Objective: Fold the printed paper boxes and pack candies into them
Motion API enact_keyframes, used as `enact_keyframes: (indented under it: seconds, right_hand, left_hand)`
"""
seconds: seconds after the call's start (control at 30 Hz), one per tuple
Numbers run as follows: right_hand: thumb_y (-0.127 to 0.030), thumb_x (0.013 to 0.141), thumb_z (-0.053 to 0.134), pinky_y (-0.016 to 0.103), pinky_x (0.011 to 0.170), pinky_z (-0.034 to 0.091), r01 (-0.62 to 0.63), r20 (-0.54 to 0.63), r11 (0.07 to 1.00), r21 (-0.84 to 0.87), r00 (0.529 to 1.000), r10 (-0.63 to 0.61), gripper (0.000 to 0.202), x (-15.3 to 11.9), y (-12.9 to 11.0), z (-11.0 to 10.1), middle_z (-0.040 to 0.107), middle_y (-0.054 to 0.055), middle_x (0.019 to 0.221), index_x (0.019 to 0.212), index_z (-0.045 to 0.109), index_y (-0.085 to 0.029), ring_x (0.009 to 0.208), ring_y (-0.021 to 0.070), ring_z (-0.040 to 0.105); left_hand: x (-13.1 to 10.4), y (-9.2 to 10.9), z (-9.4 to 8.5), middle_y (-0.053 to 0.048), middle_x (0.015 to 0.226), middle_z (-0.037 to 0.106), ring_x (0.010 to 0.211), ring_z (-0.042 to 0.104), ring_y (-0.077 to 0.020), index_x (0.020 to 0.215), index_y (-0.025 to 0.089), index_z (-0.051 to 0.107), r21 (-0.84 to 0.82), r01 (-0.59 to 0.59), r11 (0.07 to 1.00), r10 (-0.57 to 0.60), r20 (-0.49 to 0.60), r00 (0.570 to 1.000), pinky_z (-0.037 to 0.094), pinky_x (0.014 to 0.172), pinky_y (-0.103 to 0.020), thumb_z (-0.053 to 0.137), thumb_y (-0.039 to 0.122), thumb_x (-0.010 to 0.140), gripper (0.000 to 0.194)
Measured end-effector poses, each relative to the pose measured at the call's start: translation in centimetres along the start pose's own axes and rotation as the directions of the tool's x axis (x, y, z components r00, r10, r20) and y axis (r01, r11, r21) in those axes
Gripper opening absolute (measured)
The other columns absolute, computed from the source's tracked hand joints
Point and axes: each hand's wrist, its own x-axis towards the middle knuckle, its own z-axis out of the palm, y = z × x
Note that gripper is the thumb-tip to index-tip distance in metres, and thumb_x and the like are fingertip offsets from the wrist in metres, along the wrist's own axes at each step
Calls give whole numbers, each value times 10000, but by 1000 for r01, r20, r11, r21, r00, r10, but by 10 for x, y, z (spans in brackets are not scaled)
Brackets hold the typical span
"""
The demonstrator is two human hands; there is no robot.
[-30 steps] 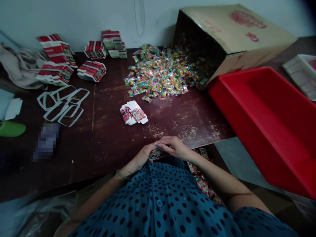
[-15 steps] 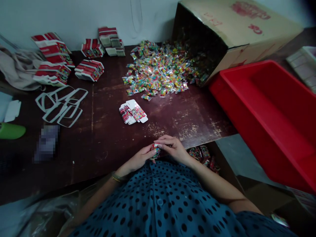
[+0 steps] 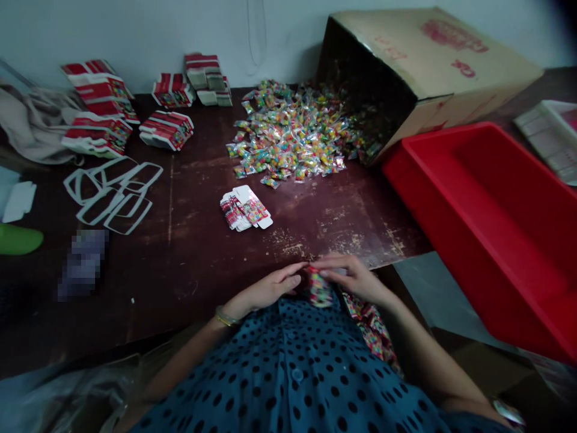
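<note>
A small colourful box [image 3: 321, 290], blurred by motion, is at the table's front edge before my body. My right hand [image 3: 356, 278] holds it by its upper end between thumb and fingers. To the left, my left hand [image 3: 270, 288] has its fingers stretched out and thumb apart, the fingertips close to the box's top. Whether they touch it I cannot tell. Beyond the hands lies a fanned stack of flat printed cartons [image 3: 247, 208]. Farther back spreads a heap of clear packets of coloured candy [image 3: 288, 135].
A cardboard box [image 3: 433, 54] lies on its side behind the heap. The red tray [image 3: 487, 240] stands at the right. Below the table edge are many printed boxes [image 3: 374, 331]. Carton stacks [image 3: 101, 90], white bands [image 3: 112, 195] and a green object [image 3: 20, 239] occupy the left.
The small box has moved right and away from my left hand, going with my right hand. My left fingers have opened off it. More of the boxes below the table edge show.
</note>
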Motion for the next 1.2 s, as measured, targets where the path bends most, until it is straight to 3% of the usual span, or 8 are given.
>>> enact_keyframes:
  seconds: [0.17,0.3,0.37,0.47,0.67,0.83,0.97,1.2]
  right_hand:
    - [-390,891,554,317,771,522,-101,268,988,-118,955,130,268,-2,6,-33,719,68,942,1000,729,-218,839,199,662]
    - [-364,892,562,405,964,440,162,-18,940,-301,984,-175,343,104,15,1,636,106,1191,1192,626,-211,1116,229,564]
    - [-366,782,702,461,1011,388,267,6,852,-449,955,-296,576,162,21,19,505,150,1362,1302,534,-184,1243,281,459]
    - [-264,891,565,423,949,430,310,63,775,-551,941,-331,289,200,27,38,607,145,1234,1152,636,-165,1114,241,552]
    - [-343,894,563,413,938,418,562,181,707,-429,820,-543,239,122,10,72,665,51,1128,1105,643,-261,1072,222,548]
    - [-298,873,594,459,960,409,310,-177,852,-421,894,-412,336,105,4,82,601,91,1218,1206,586,-255,1138,253,477]
    - [-272,830,641,447,985,409,261,-223,935,-242,923,-315,166,113,4,82,583,93,1209,989,655,-228,1150,245,484]
    - [-354,821,654,342,990,415,133,235,967,218,954,-184,214,106,-8,50,525,86,1274,747,652,-153,1173,220,519]
  left_hand:
    - [-11,9,-37,-134,1179,609,1015,592,-222,1230,177,572,5,-77,997,77,-208,975,476,832,-325,571,420,853,449]
    - [-12,7,-52,-111,1034,639,873,621,-185,1127,147,599,-66,-142,988,105,-398,912,477,749,-294,575,446,840,415]
    - [-14,4,-53,-109,1021,643,856,625,-182,1121,147,599,-79,-147,986,101,-423,901,476,741,-294,593,453,825,426]
    - [-20,-1,-55,-128,1054,649,905,628,-201,1141,139,597,-113,-155,981,90,-441,893,474,793,-324,603,460,819,454]
    - [-18,-5,-58,-111,1076,672,999,620,-225,1158,159,591,-409,-272,871,75,-436,897,458,870,-349,657,370,765,451]
    - [4,-13,-40,-21,656,658,606,613,-159,865,130,611,-239,-80,968,-39,-456,889,457,631,-282,707,237,638,269]
    - [4,-16,-27,0,565,622,495,569,-140,842,162,552,-229,-20,973,-84,-433,897,410,508,-243,633,261,671,214]
    - [-8,-3,-21,-52,692,665,607,605,-158,780,124,603,-74,-29,997,12,-231,973,467,597,-267,749,298,616,279]
